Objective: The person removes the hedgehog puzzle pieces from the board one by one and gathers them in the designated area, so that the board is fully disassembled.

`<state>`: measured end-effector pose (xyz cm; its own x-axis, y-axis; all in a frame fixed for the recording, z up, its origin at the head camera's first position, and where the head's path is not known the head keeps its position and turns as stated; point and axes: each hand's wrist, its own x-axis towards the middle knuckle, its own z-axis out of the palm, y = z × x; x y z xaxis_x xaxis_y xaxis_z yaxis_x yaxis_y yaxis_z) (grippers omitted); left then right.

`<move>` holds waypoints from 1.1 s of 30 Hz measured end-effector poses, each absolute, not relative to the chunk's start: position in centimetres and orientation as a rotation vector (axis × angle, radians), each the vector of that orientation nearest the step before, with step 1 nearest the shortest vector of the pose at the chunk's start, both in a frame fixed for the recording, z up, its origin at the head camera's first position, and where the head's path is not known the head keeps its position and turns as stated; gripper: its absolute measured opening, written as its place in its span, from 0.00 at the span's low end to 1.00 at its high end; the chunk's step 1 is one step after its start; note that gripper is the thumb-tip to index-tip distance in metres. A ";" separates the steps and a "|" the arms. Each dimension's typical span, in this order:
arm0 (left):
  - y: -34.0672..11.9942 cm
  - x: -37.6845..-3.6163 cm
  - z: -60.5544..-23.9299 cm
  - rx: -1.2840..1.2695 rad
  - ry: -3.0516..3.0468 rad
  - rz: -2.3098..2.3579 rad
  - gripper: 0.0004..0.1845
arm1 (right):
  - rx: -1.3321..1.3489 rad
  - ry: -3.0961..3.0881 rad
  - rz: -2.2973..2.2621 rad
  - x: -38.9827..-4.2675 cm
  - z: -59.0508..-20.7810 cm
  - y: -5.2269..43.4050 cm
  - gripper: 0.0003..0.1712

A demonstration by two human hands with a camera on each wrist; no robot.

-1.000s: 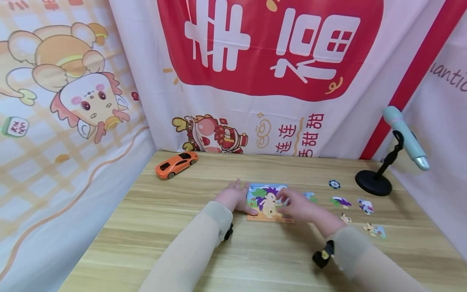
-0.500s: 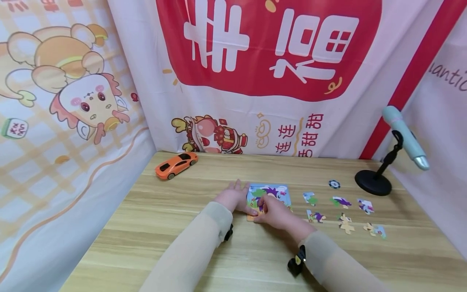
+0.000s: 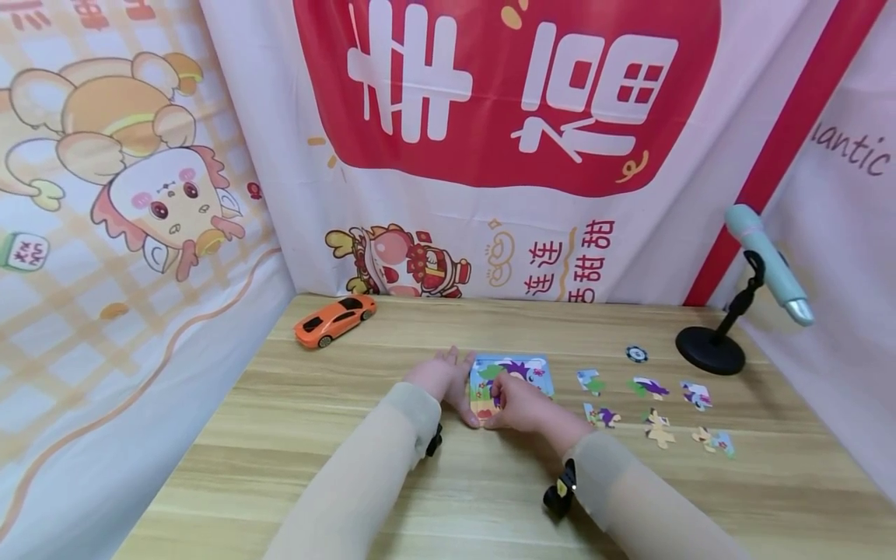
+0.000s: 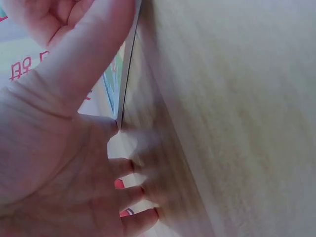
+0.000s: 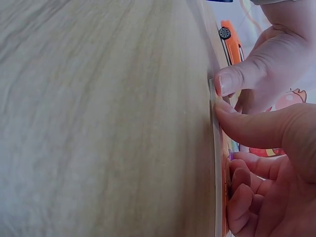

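A small jigsaw board with a purple-haired hedgehog picture lies mid-table. My left hand lies along its left side. In the left wrist view the fingers of my left hand are spread, tips on the tabletop, and the thumb reaches the board's near-left corner. My right hand is over the lower-left part of the picture. The right wrist view shows my right hand with curled fingers and the thumb at the near edge, pinching a puzzle piece that is mostly hidden under the hand.
Several loose puzzle pieces lie in two rows right of the board, with a round blue-and-white disc behind them. An orange toy car sits at the back left. A pale blue microphone on a black stand occupies the back right.
My right hand has moved left from the board's right side onto its lower-left corner, uncovering loose pieces. The left thumb has shifted slightly at the corner. The whole view has drifted a little.
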<state>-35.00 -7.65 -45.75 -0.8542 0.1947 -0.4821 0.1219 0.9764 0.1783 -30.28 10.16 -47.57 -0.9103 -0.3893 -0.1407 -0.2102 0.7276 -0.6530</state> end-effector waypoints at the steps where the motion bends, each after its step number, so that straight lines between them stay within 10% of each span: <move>1: -7.6 -35.0 -45.8 0.224 2.605 0.188 0.79 | -0.468 2.661 -0.960 -30.3 -47.5 10.1 0.29; 17: -7.6 -35.5 -47.4 0.217 2.654 0.166 0.81 | -0.475 2.676 -1.039 -30.4 -48.0 10.5 0.31; 33: -7.6 -34.8 -46.1 0.216 2.620 0.214 0.79 | -0.348 2.369 -1.452 -30.1 -47.7 11.7 0.04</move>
